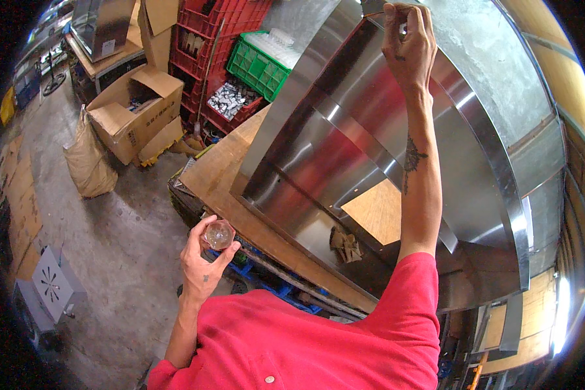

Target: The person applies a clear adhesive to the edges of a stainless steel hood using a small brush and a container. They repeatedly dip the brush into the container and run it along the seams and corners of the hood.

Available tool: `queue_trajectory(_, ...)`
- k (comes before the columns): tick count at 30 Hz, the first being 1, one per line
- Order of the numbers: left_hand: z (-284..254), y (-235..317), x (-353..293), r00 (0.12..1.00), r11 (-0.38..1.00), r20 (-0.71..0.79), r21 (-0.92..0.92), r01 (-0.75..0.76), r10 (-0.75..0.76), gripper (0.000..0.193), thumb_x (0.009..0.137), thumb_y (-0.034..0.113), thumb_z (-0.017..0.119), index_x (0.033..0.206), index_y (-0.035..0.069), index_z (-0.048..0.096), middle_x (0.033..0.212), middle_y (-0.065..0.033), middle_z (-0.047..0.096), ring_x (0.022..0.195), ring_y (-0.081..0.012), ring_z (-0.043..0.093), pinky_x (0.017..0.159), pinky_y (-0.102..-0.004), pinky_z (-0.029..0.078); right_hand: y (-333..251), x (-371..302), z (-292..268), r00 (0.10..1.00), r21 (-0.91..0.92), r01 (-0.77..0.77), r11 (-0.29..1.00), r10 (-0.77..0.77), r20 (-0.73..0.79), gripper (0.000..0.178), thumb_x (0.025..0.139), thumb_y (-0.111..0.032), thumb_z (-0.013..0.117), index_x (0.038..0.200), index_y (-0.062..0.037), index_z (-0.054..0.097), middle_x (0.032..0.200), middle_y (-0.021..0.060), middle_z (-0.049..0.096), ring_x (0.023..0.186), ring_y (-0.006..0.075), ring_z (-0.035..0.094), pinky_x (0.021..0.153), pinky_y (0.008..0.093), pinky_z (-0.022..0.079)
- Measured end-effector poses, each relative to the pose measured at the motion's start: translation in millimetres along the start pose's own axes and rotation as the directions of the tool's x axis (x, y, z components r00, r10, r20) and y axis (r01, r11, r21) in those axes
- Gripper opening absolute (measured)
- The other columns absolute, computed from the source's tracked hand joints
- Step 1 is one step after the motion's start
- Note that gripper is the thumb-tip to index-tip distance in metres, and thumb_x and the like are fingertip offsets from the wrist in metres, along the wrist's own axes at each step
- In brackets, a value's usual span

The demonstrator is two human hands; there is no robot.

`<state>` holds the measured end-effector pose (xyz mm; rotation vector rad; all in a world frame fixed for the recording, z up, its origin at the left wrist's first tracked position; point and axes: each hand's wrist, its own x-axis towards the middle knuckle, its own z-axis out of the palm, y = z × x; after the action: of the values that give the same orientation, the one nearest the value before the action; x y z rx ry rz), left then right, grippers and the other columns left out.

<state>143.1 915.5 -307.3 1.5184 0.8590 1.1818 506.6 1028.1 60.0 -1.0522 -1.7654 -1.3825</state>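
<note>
Two hands in view: left hand (205, 257) grips a small clear round container (218, 234), held below and left of the steel hood (370, 143). Right hand (409, 45) is raised to the hood's upper edge, fingertips pinched together there; anything held cannot be made out.

Red short-sleeved shirt with a small button, bare forearms, tattoos on the right forearm and both hands.

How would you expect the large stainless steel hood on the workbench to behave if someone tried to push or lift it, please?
The stainless steel hood would probably feel stiff but awkward: it is broad folded sheet metal covering much of the wooden workbench. Its polished faces look slippery to grip. The right hand pinches at its top edge, and such edges may be sharp.
</note>
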Motion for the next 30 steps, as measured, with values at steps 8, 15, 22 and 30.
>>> queue_trajectory(8,0.5,-0.5,0.8,1.000,1.000,0.002,0.001,-0.017,0.017,0.064,0.089,0.023,0.092,0.142,0.003,0.062,0.127,-0.0166,0.073,0.115,-0.0267,0.073,0.100,-0.0392,0.058,-4.3,1.3,-1.1,1.000,-0.004,-0.013,1.000,0.013,-0.008,0.018,0.103,-0.023,0.071,0.108,-0.0056,0.070,0.108,0.0168,0.068,0.098,0.0402,0.068,0.087,0.0491,0.055)
queue_trajectory(15,-0.9,-0.5,0.7,1.000,1.000,0.014,-0.011,-0.001,0.001,0.062,0.090,0.021,0.091,0.141,0.003,0.062,0.125,-0.0162,0.074,0.113,-0.0260,0.073,0.098,-0.0389,0.058,-3.4,0.1,-0.2,1.000,0.016,-0.025,1.000,0.025,-0.001,0.016,0.103,-0.021,0.072,0.108,-0.0054,0.071,0.106,0.0168,0.068,0.097,0.0401,0.068,0.087,0.0490,0.055)
queue_trajectory(22,-0.6,3.0,2.2,1.000,1.000,0.016,-0.022,0.000,0.000,0.062,0.090,0.021,0.091,0.141,0.003,0.062,0.125,-0.0158,0.074,0.113,-0.0254,0.073,0.099,-0.0387,0.058,-4.2,0.4,-5.1,1.000,0.002,-0.025,1.000,0.025,0.018,0.014,0.102,-0.019,0.072,0.107,-0.0061,0.072,0.106,0.0163,0.067,0.096,0.0400,0.068,0.086,0.0489,0.055)
queue_trajectory(30,-1.8,2.4,1.7,1.000,1.000,0.015,0.001,0.004,-0.004,0.063,0.090,0.022,0.091,0.142,0.003,0.061,0.127,-0.0162,0.074,0.115,-0.0252,0.073,0.099,-0.0385,0.058,-8.2,0.6,-4.6,0.999,-0.001,-0.036,0.999,0.036,0.014,0.012,0.102,-0.018,0.072,0.109,-0.0075,0.072,0.106,0.0153,0.067,0.095,0.0392,0.068,0.086,0.0481,0.055)
